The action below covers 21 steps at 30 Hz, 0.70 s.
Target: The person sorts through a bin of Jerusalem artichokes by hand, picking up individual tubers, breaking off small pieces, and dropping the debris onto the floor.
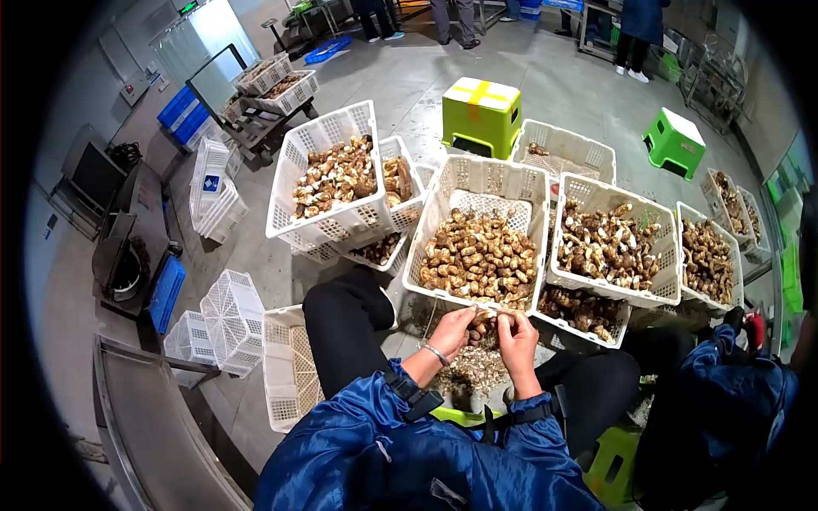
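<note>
Mushroom (482, 321) between fingers of left hand (452, 330), right hand (517, 335)

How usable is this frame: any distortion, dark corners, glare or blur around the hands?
Head view: strong fisheye bending and black vignetted corners; light even, mild sheen on the grey concrete floor; left hand and right hand slightly soft around the brown mushroom they hold; white plastic crate of mushrooms is legible.
</note>
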Each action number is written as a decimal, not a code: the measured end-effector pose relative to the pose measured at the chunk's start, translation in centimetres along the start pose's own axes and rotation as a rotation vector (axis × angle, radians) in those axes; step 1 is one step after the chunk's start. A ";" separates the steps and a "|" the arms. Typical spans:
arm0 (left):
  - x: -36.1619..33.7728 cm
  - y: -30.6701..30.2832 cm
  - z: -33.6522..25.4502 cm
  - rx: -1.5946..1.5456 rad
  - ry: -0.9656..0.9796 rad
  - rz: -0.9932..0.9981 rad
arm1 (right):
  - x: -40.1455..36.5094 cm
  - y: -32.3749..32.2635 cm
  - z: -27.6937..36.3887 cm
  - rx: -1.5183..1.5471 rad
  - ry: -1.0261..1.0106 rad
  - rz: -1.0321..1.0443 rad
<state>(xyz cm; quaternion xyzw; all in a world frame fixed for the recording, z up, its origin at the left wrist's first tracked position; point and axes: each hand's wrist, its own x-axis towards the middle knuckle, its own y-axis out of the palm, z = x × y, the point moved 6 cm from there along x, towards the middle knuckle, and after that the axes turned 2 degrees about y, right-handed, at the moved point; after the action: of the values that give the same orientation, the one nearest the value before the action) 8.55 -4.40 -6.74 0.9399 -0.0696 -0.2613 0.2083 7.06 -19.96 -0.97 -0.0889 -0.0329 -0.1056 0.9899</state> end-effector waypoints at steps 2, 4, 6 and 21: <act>0.2 0.2 0.2 -0.044 0.012 -0.003 | 0.0 0.4 -1.0 0.165 0.073 -0.013; -0.1 -0.1 0.1 -0.061 -0.005 -0.025 | 0.4 -0.3 -1.3 0.137 0.075 -0.053; -0.5 -0.3 -0.1 -0.081 -0.048 -0.022 | 0.5 -1.0 0.1 -0.057 -0.056 -0.077; -0.2 0.6 -1.2 0.276 0.146 0.058 | 0.2 0.3 -0.8 -0.035 0.039 0.060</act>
<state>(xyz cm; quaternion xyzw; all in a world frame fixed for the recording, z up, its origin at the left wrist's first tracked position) 9.04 -4.47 -5.46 0.9737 -0.1166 -0.1744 0.0893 7.37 -19.83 -1.78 -0.1050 -0.0090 -0.0781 0.9914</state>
